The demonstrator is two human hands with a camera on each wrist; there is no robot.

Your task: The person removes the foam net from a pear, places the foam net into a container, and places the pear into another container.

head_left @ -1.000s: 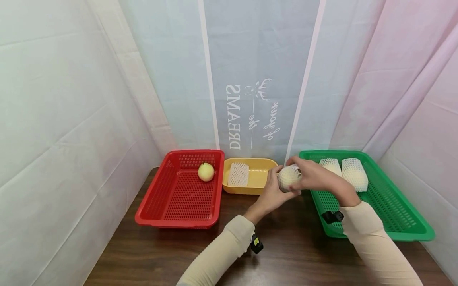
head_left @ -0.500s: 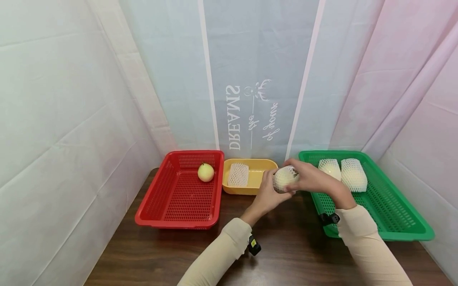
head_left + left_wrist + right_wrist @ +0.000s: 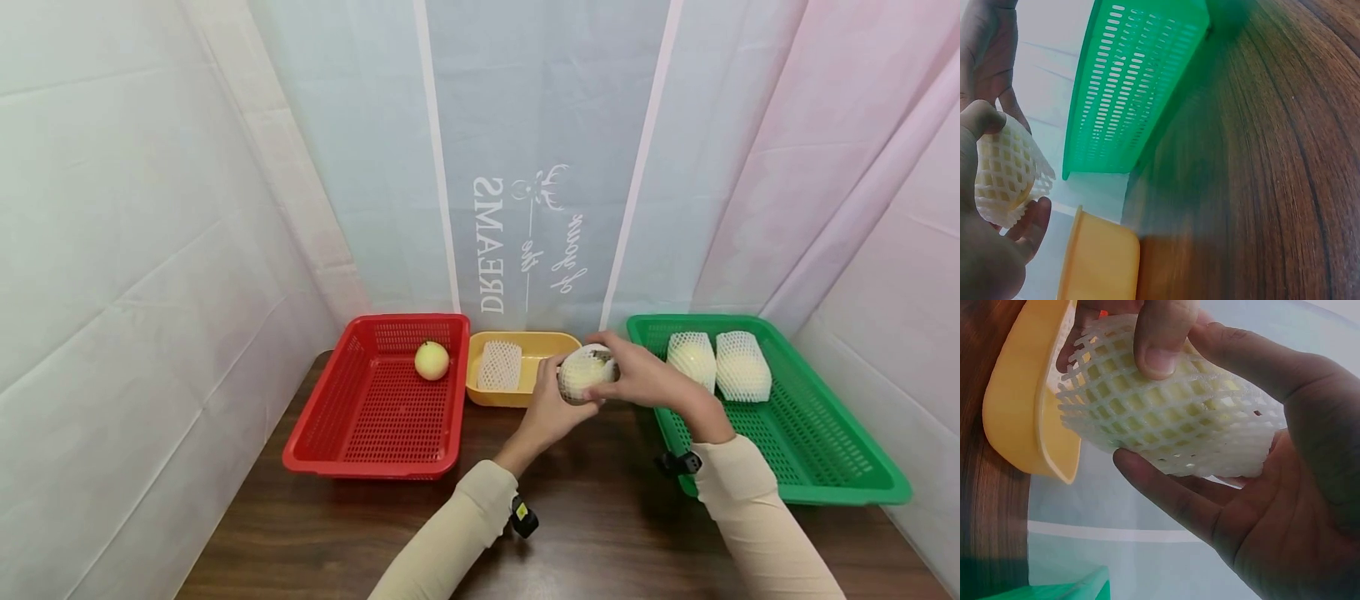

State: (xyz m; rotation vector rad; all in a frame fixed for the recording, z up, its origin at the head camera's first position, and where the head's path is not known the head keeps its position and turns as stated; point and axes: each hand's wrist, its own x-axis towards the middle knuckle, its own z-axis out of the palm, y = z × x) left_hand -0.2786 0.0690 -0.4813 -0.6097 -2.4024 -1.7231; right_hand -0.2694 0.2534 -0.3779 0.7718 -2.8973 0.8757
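Observation:
A pale yellow pear (image 3: 579, 375) in a white foam net is held above the table, in front of the yellow tray's right end. My left hand (image 3: 549, 414) grips it from the left, thumb below. From the right, my right hand (image 3: 643, 377) holds the net's other end with fingers and thumb. In the right wrist view the netting (image 3: 1160, 409) wraps the fruit and reaches past it towards my right palm. A bare pear (image 3: 432, 361) lies in the red basket (image 3: 300, 454). The yellow tray (image 3: 546, 346) contains an unfilled foam net (image 3: 499, 366).
At the right stands a green basket (image 3: 847, 454), where two netted pears, the left one (image 3: 692, 360) and the right one (image 3: 742, 367), sit side by side at the back. Brown wood table (image 3: 600, 517) lies under my forearms. Cloth curtains (image 3: 540, 125) hang behind.
Both hands have moved a little to the left with the netted pear, away from the green basket. The pear has turned slightly, so more of the net's right end shows.

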